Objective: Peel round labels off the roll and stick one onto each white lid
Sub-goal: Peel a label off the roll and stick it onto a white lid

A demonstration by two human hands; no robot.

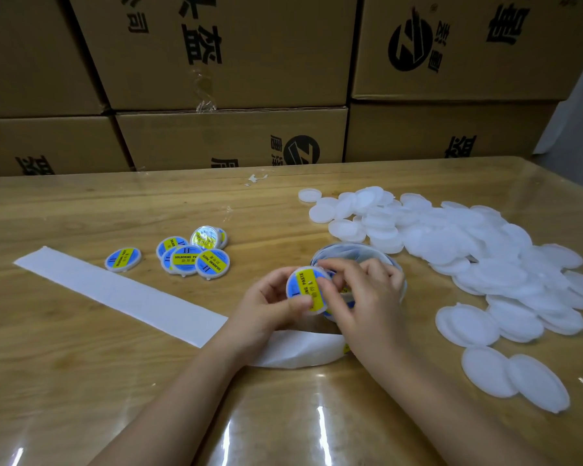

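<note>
I am watching my left hand pinching a round white plastic lid above the glossy wooden surface. My right hand is gripping it too, seemingly thumbing its blue-and-yellow round label flat, just before the label roll.

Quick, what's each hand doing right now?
Left hand: holds the labelled lid by its edge.
Right hand: pinches the same lid, thumb pressed on its face.

I see a glossy wooden table carrying a white backing strip, labelled lids at left, and plain white lids heaped at right.
</note>
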